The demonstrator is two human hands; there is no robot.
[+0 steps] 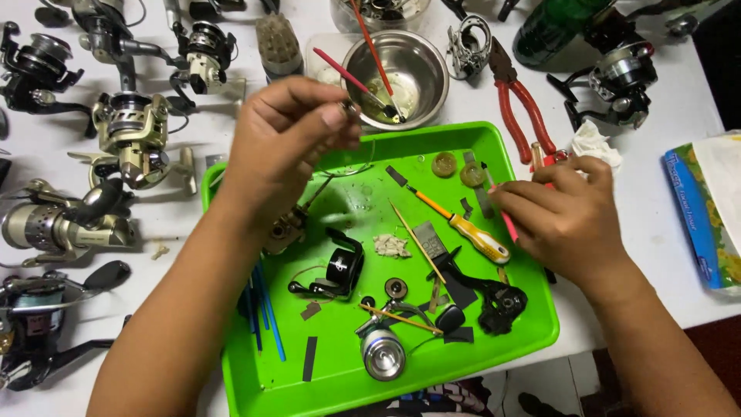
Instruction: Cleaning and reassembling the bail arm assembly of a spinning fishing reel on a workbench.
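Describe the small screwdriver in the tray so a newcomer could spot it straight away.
Start at the bright green tray in the middle of the white table. Toward its right side, just left of the right hand, lies the screwdriver, running diagonally. Its yellow handle with an orange shaft sets it apart from the black reel parts and thin wooden sticks around it.

The left hand (282,147) is raised over the green tray (494,147), its fingers (333,116) pinching a small metal part (351,108). At 3 o'clock from it, the right hand (567,220) rests on the tray's edge, touching a pink-handled tool (509,225). A yellow-handled screwdriver (471,232) lies just beside it. A steel bowl (395,77) stands on the desk (656,185) at 12 o'clock from the tray; fishing reels (131,139) lie at 9 o'clock.
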